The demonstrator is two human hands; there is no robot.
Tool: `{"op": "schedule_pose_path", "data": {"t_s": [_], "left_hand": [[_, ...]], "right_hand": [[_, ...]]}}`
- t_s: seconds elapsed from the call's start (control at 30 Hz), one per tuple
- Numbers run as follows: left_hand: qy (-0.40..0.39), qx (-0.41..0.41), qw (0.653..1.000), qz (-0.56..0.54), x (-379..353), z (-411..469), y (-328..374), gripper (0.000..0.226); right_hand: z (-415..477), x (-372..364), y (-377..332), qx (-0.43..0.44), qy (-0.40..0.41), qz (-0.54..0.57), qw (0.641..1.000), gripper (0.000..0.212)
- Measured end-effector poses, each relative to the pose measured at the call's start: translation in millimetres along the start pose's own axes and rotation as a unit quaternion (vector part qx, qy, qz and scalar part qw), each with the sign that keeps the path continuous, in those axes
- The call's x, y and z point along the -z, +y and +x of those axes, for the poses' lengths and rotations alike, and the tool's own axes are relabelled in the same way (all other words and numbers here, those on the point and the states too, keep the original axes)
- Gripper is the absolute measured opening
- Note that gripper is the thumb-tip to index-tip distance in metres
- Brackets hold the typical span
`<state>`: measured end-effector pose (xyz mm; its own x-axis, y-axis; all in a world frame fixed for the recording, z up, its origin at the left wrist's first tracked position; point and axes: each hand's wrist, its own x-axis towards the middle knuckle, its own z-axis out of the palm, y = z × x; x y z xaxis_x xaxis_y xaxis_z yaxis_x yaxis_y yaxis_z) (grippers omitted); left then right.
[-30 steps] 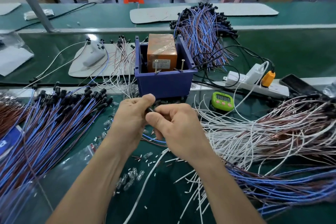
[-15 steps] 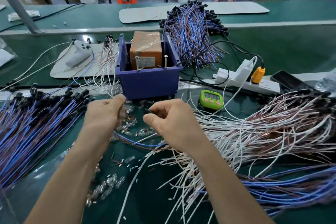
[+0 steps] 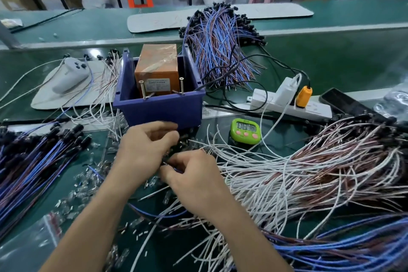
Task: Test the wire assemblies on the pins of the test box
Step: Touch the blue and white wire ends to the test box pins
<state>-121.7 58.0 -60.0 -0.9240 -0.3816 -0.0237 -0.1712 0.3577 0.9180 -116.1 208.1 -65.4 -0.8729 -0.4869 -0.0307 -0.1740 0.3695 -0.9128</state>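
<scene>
The blue test box (image 3: 162,109) stands mid-table with an orange block (image 3: 157,66) inside. Two upright metal pins, the left pin (image 3: 142,89) and the right pin (image 3: 182,85), rise at its front rim. Just in front of the box my left hand (image 3: 143,150) has its fingers curled among small black wire ends. My right hand (image 3: 194,180) sits below it and pinches a thin blue-and-brown wire assembly (image 3: 154,213) that loops down under my wrists. Both hands are close together, short of the pins.
Blue wire bundles lie at the left (image 3: 33,161), behind the box (image 3: 218,46) and at the lower right (image 3: 353,249). A white and brown wire heap (image 3: 309,172) fills the right. A green timer (image 3: 244,130), a power strip (image 3: 291,104) and small clear bulbs (image 3: 86,183) lie nearby.
My hands have come back together and dropped lower in front of the box. My left hand has moved right into the black wire ends.
</scene>
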Motion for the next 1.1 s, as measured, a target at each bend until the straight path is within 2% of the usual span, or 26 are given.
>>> {"op": "schedule_pose_path", "data": {"t_s": [0.07,0.17,0.27,0.53,0.67,0.8,0.87,0.97,1.1], "left_hand": [[0.035,-0.011,0.994,0.106,15.3,-5.5,-4.9,0.019],[0.074,0.016,0.962,0.264,43.7,-8.9,-9.7,0.017],[0.065,0.035,0.925,0.373,59.4,-10.4,-16.3,0.013],[0.107,-0.039,0.881,0.459,45.9,-17.3,-25.6,0.008],[0.183,-0.074,0.874,0.444,42.7,-25.4,-26.2,0.006],[0.280,-0.075,0.872,0.394,49.2,-26.4,-25.0,0.006],[0.266,-0.064,0.884,0.379,52.7,-25.7,-25.6,0.008],[0.199,-0.033,0.919,0.339,59.3,-25.6,-28.1,0.016],[0.140,0.019,0.971,0.192,67.8,-19.5,-29.1,0.024]], "right_hand": [[0.0,-0.5,0.2,0.000,-0.002,0.006,1.000,0.029],[0.5,-0.2,-0.3,-0.012,-0.008,0.017,1.000,0.032],[0.8,-0.6,-1.3,-0.013,-0.009,0.010,1.000,0.035],[1.1,-0.9,-3.8,-0.013,0.004,-0.006,1.000,0.036],[1.3,3.9,-8.5,-0.022,0.015,0.028,0.999,0.037],[12.0,3.5,-24.2,0.010,0.030,0.040,0.999,0.033],[19.4,-0.9,-28.5,0.004,0.021,0.046,0.999,0.032],[21.3,-7.6,-24.1,-0.011,0.023,0.032,0.999,0.035],[19.6,-9.9,-9.2,-0.030,0.042,0.050,0.997,0.031]]}}
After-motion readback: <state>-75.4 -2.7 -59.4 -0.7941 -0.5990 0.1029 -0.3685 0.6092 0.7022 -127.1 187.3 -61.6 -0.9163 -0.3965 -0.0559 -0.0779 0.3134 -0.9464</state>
